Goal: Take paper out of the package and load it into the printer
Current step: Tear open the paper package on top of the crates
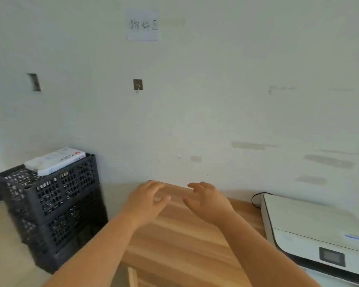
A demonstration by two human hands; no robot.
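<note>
Two bare forearms reach out over the wooden table (180, 241), and both hands hang above its far part with nothing in them. The left hand (147, 200) has its fingers spread and loosely curled, released; the right hand (207, 200) just beside it is the same, palm down, fingers apart. Whether either one brushes the wood I cannot tell, as the picture is smeared with motion.

On the table, to the right of the hands, stands the white printer (319, 230), its lid shut and flat, a small dark display on its front face and a black cable looping out behind its back corner. No paper shows in it or on it, though its lower front runs out of view, so the tray cannot be judged.

Off the table's left edge stands a stack of black perforated crates (56, 208). On top of the stack, well apart from the printer, lies the paper package (54, 160), a white wrapped ream with red print at one end, resting flat and tilted toward the wall. It looks closed, but blur hides the wrapper's seam.

Behind the table rises a pale wall with a small metal hook (137, 84) and, higher up, a taped handwritten note (143, 24).

By my reckoning the task has hardly begun: the package sits untouched, nothing is drawn out, and fetching, opening and loading all remain.
</note>
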